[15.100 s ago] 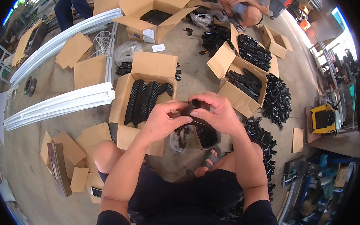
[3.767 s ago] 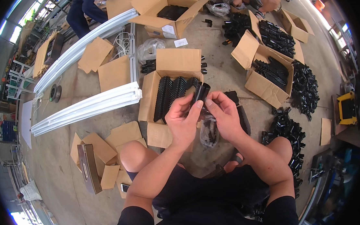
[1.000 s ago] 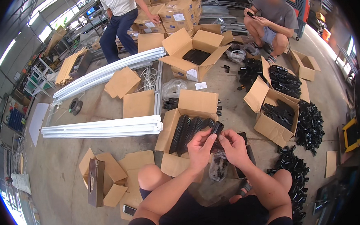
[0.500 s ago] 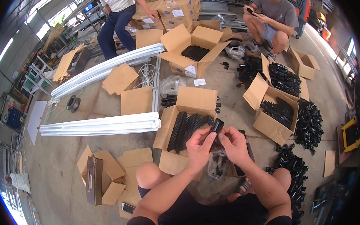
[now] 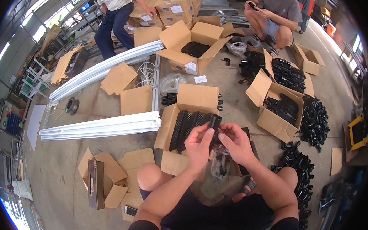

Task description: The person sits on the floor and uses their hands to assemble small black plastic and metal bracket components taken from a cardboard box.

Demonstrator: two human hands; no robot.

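A short black tubular fitting (image 5: 214, 121) is held up between my two hands, its round open end facing up and away. My left hand (image 5: 199, 146) is closed on its left side, thumb along the tube. Fingers and thumb of my right hand (image 5: 237, 144) pinch its lower part, which the hands partly hide. Just beyond them stands an open carton (image 5: 166, 128) with rows of black fittings (image 5: 186, 131) stacked inside. Under my hands lies a clear plastic bag (image 5: 220, 164) with dark pieces in it.
Heaps of black fittings (image 5: 314, 122) lie to the right around another open carton (image 5: 278, 128). White metal rails (image 5: 101, 127) stretch across the floor at left. Beyond are a third carton (image 5: 180, 36), a crouching person (image 5: 276, 10) and a standing person (image 5: 119, 22). A phone (image 5: 130, 210) lies near my left knee.
The black fitting has turned a little more upright, and both hands have shifted slightly left. My grip stays on it. The view has also moved a little.
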